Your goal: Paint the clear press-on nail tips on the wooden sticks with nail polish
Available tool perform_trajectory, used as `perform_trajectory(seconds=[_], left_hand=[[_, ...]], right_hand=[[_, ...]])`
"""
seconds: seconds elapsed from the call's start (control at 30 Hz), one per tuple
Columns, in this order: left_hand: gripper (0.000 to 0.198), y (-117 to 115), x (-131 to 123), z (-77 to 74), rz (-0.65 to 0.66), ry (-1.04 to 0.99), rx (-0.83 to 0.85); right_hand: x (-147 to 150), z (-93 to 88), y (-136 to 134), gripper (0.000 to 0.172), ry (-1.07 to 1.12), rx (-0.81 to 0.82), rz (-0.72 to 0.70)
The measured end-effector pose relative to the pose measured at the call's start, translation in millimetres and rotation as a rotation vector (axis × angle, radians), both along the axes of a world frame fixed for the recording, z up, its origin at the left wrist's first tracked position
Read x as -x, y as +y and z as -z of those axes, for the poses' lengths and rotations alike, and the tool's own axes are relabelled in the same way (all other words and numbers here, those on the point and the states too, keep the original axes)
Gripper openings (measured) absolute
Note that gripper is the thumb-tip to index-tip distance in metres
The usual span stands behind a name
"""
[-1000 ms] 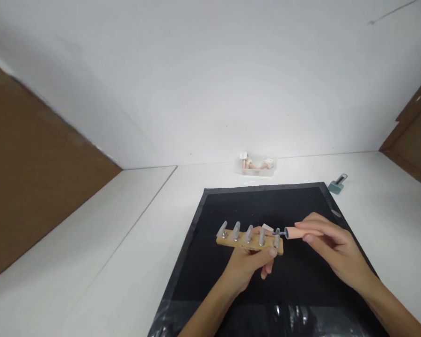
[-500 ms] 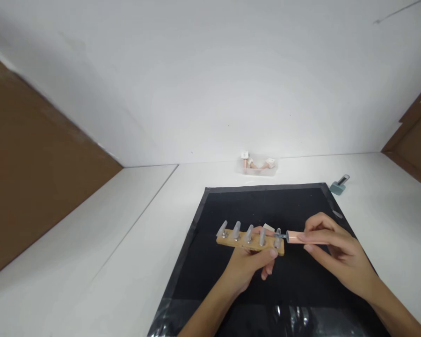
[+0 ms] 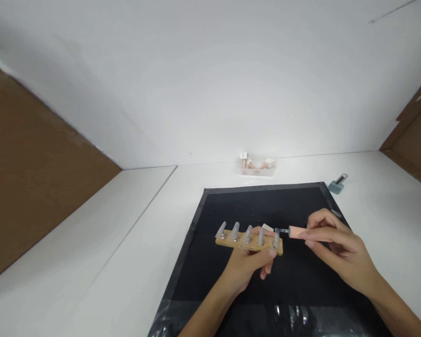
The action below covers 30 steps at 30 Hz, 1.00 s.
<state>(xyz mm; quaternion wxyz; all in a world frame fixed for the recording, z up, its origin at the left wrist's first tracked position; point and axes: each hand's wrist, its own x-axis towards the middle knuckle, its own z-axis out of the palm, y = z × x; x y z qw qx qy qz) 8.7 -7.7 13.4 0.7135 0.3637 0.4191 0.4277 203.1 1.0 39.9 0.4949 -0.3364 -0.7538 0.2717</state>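
Observation:
My left hand (image 3: pixel 249 267) grips a narrow wooden strip (image 3: pixel 229 242) over the black mat. Several translucent nail tips (image 3: pixel 235 230) stand in a row on the strip, on small metal mounts. A white block (image 3: pixel 267 228) shows just behind the strip, by my left fingers; whether they hold it is unclear. Pinched in my right hand (image 3: pixel 331 241) is a pink brush handle (image 3: pixel 296 232), pointing left. Its thin brush (image 3: pixel 282 230) is at the upper part of the rightmost nail tip; I cannot tell if they touch.
The black mat (image 3: pixel 252 203) lies on a white table (image 3: pixel 126 234). Behind it, against the white wall, is a clear tray (image 3: pixel 256 172) with pink, white-capped items. A teal object (image 3: pixel 336 186) lies off the mat's back right corner. Brown panels stand at both sides.
The brush tip has risen from the middle of the rightmost nail tip to its upper part, and the handle has tilted slightly. My left hand and the strip are nearly unchanged.

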Motion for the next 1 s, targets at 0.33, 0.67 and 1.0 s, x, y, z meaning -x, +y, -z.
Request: perform_trajectory(seconds=[0.33,0.67,1.0], left_hand=[[0.042,-1.3,0.3,2.5,0.021,0.035,-0.024],[0.041,-0.9,-1.9,4.3,0.022,0.052,-0.046],[0.035,-1.2,-2.6,2.0,0.025,0.11,-0.1]], right_hand=[[4.4,6.0,-1.6,0.012,0.177,0.301,-0.048],[7.0,7.9,-0.8,0.017,0.093,0.447,-0.02],[4.8,5.6,1.9,0.033,-0.061,0.436,-0.031]])
